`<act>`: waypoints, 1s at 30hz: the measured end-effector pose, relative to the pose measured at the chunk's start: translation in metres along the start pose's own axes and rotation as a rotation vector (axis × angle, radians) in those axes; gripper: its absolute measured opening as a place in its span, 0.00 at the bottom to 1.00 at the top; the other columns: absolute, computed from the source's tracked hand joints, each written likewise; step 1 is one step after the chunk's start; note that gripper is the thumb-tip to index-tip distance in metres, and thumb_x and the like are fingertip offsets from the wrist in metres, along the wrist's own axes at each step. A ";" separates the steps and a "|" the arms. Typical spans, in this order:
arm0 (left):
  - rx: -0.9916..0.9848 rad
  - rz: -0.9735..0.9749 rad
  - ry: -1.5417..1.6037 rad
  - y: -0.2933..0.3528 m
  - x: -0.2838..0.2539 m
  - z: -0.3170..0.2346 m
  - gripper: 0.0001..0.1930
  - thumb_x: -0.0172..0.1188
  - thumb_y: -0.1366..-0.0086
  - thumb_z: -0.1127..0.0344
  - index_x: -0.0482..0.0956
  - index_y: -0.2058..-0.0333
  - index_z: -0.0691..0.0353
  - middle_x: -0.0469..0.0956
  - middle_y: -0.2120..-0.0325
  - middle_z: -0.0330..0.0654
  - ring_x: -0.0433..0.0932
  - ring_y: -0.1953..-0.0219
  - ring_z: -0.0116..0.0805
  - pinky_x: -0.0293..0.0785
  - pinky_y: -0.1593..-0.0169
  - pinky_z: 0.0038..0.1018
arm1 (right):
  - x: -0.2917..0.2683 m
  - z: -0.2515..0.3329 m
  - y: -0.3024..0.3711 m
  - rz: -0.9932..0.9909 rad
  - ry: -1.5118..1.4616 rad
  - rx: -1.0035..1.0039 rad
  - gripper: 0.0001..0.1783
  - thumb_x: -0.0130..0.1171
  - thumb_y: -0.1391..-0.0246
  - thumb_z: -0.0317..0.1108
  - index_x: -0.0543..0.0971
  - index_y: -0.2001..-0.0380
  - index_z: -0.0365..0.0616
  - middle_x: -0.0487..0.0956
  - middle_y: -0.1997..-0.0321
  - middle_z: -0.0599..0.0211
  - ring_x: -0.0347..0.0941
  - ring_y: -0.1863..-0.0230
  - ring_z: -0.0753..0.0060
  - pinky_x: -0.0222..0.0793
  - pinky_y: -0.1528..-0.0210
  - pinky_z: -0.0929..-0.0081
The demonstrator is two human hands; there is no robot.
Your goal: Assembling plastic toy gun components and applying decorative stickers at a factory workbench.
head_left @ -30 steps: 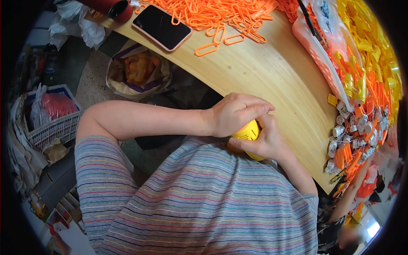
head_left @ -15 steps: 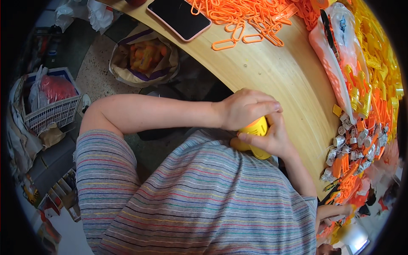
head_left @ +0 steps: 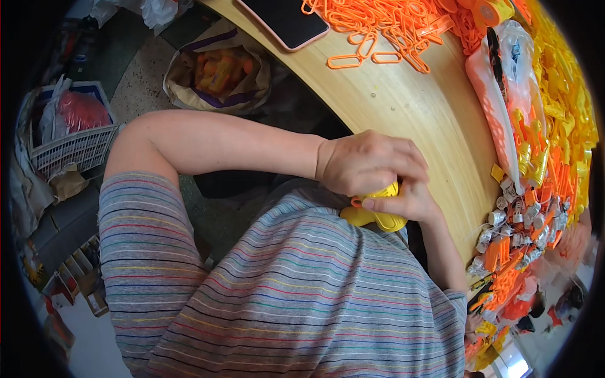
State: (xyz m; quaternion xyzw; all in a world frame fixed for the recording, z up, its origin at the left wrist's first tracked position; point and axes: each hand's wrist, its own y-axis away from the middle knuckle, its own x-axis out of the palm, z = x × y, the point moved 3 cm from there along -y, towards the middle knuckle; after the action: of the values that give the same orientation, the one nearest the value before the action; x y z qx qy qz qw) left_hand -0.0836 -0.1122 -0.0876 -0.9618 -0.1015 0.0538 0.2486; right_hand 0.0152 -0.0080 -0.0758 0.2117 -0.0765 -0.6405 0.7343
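In front of my belly, at the table's edge, both hands are closed on a yellow plastic toy gun (head_left: 392, 220) with a small orange part by its grip. My left hand (head_left: 365, 162) reaches over from the left and covers its upper end, fingers bent across it. From the lower right, my right hand (head_left: 413, 200) wraps the body with the thumb lying across it. What the left fingertips touch is hidden behind the toy and the right hand.
On the wooden table (head_left: 435, 120) lie a pile of orange plastic links (head_left: 384, 25), a phone (head_left: 287, 22), a plastic bag (head_left: 488, 94), yellow parts (head_left: 561, 82) and small silvery motors (head_left: 504, 217). A paper bag (head_left: 183, 94) of yellow-orange toys and a white basket (head_left: 75, 151) stand left.
My left hand has curled further over the toy's upper end, hiding more of it. The toy's grip now shows more clearly. The whole view has shifted slightly.
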 end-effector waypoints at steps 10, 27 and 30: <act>-0.055 -0.079 0.058 -0.006 0.004 -0.001 0.19 0.42 0.45 0.72 0.75 0.56 0.72 0.74 0.59 0.50 0.74 0.55 0.40 0.69 0.50 0.31 | -0.001 0.007 0.003 -0.046 -0.191 -0.014 0.32 0.73 0.66 0.33 0.71 0.55 0.34 0.76 0.59 0.61 0.74 0.57 0.70 0.71 0.55 0.74; -0.225 0.012 0.091 0.000 0.004 0.007 0.19 0.40 0.43 0.71 0.72 0.55 0.71 0.75 0.57 0.51 0.74 0.53 0.42 0.68 0.48 0.31 | 0.009 0.003 0.003 -0.058 -0.090 0.022 0.27 0.73 0.66 0.36 0.76 0.62 0.34 0.78 0.63 0.61 0.75 0.60 0.70 0.71 0.57 0.73; -0.284 0.016 0.122 0.000 0.005 0.012 0.19 0.41 0.43 0.71 0.72 0.54 0.70 0.74 0.57 0.52 0.74 0.53 0.43 0.68 0.48 0.32 | 0.011 0.001 0.003 -0.068 -0.115 0.046 0.27 0.73 0.66 0.36 0.76 0.61 0.34 0.78 0.63 0.61 0.75 0.60 0.69 0.71 0.57 0.72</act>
State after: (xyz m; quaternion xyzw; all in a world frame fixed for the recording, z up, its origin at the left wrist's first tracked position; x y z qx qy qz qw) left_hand -0.0807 -0.1055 -0.0986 -0.9895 -0.0853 -0.0178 0.1154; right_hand 0.0191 -0.0191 -0.0757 0.1938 -0.1257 -0.6743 0.7014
